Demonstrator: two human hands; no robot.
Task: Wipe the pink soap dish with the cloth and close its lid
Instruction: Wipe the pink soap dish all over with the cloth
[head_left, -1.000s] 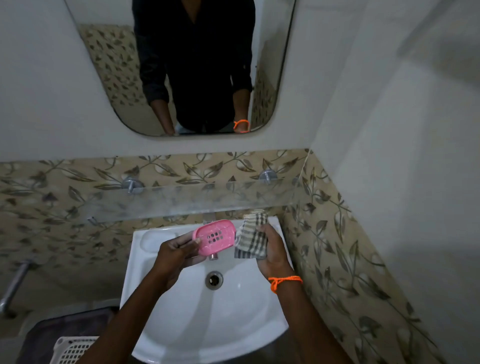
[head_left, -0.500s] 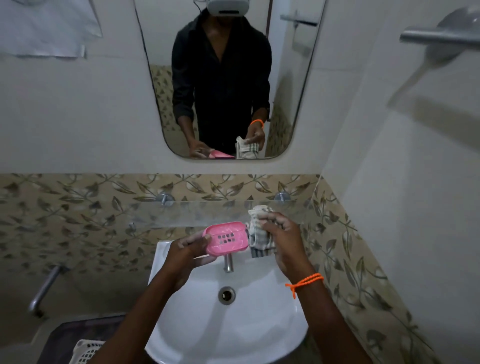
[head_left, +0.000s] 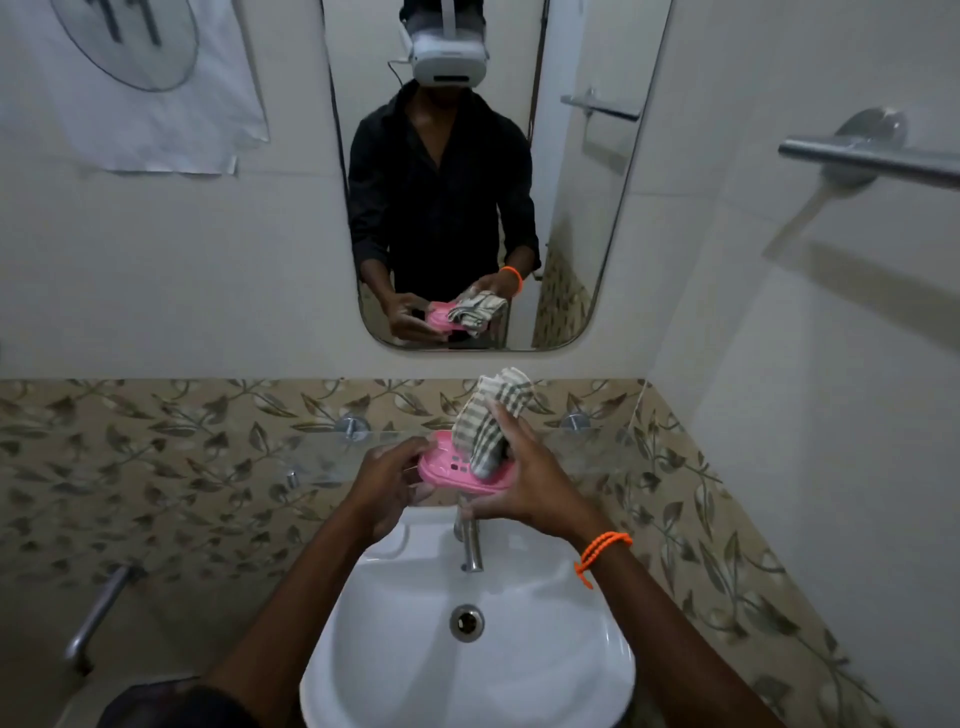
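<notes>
- Two bare hands meet above the white basin (head_left: 571, 675), just in front of the glass shelf (head_left: 249, 457).
- At about 9 o'clock from the pink soap dish (head_left: 441, 470), the left hand (head_left: 387, 475) clasps the dish's left end, fingers curled around the rim.
- Pink soap dish: held level in the air over the tap (head_left: 470, 540), slotted face upward; whether a lid is attached cannot be told.
- A checked cloth (head_left: 483, 431) presses into the dish's right half and rises toward 12 o'clock in a bunched fold.
- At 3 o'clock from the dish, the right hand (head_left: 524, 478) grips the bunched cloth tightly; its lower fingers reach under the dish's right end. An orange cord (head_left: 602, 551) circles that wrist.
- Up at 12 o'clock, the mirror (head_left: 571, 208) reflects the same hold.
- Far right, a metal rail (head_left: 872, 158) juts from the wall.
</notes>
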